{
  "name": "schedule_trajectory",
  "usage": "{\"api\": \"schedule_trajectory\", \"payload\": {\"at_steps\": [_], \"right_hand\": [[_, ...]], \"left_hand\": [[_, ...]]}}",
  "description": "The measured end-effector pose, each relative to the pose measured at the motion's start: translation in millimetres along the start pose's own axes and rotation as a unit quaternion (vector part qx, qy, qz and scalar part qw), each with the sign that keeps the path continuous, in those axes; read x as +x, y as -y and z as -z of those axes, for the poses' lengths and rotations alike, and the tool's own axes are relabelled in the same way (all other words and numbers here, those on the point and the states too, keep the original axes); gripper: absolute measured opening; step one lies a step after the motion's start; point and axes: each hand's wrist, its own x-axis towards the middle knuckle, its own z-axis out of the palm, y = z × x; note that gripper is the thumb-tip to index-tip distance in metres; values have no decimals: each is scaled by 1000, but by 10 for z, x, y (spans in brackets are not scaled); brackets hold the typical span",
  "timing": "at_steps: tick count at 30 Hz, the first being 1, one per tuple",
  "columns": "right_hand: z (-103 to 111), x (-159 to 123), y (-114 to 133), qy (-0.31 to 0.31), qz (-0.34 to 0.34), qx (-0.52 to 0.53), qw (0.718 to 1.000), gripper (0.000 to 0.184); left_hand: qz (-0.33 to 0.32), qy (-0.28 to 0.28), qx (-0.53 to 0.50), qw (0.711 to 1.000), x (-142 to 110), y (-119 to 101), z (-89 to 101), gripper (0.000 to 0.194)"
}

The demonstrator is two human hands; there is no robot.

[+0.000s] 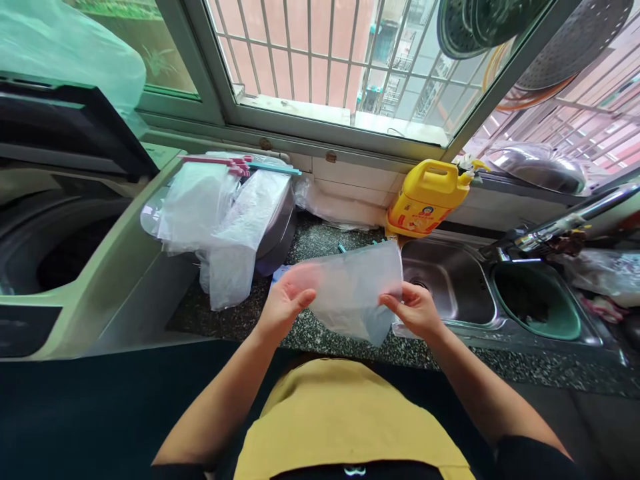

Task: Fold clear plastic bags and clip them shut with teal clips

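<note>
At far left, a cream washing machine (pixel 115 267) with raised dark lid. Next, pale plastic bags (pixel 233 247) draped beside thin pink and turquoise plastic bars (pixel 240 165). Pinched between left hand (pixel 287 300) and right hand (pixel 415 308), above a speckled dark stone counter (pixel 317 233): a frosted translucent plastic bag (pixel 357 283). Rightward, a yellow plastic jug (pixel 425 200), then a steel sink (pixel 447 277).
</note>
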Motion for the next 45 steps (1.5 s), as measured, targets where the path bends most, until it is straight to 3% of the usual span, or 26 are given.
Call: {"api": "schedule_trajectory", "payload": {"at_steps": [3, 10, 12, 15, 17, 20, 23, 26, 31, 34, 37, 41, 45], "right_hand": [[-15, 59, -24, -6, -24, 54, 998, 32], [-95, 189, -62, -41, -69, 113, 990, 37], [-123, 215, -58, -55, -65, 138, 987, 37], [-145, 260, -32, -85, -53, 181, 978, 39], [-145, 296, -10, -103, -45, 203, 973, 39], [-132, 352, 17, -134, -33, 216, 967, 38], [-117, 393, 31, -164, -27, 208, 964, 39], [-112, 413, 32, -170, -28, 210, 963, 39], [-103, 434, 43, -141, -24, 233, 962, 39], [-83, 461, 81, -123, -20, 222, 967, 40], [-66, 481, 110, -110, -13, 212, 971, 42], [-46, 471, 95, -36, 5, 167, 985, 40], [19, 436, 121, 61, 61, 41, 995, 24]], "left_hand": [[5, -58, 8, 998, 38, -30, -104, 32], [-43, -78, -12, 996, 195, -194, -176, 28], [-55, -51, -49, 996, 229, -192, -168, 31], [-28, 34, -91, 995, 273, -89, -135, 55], [21, 100, -76, 992, 295, 52, -112, 65], [114, 173, -13, 978, 290, 318, -101, 55], [129, 165, 42, 977, 232, 537, -106, 38], [113, 149, 35, 982, 163, 609, -100, 37], [123, 200, -91, 968, 203, 420, -133, 49], [124, 206, -62, 969, 283, 292, -209, 37], [101, 166, -43, 980, 306, 271, -267, 32], [49, 160, 0, 986, 345, 311, -186, 39], [-153, 55, 86, 983, 626, 34, 7, 67]]}}
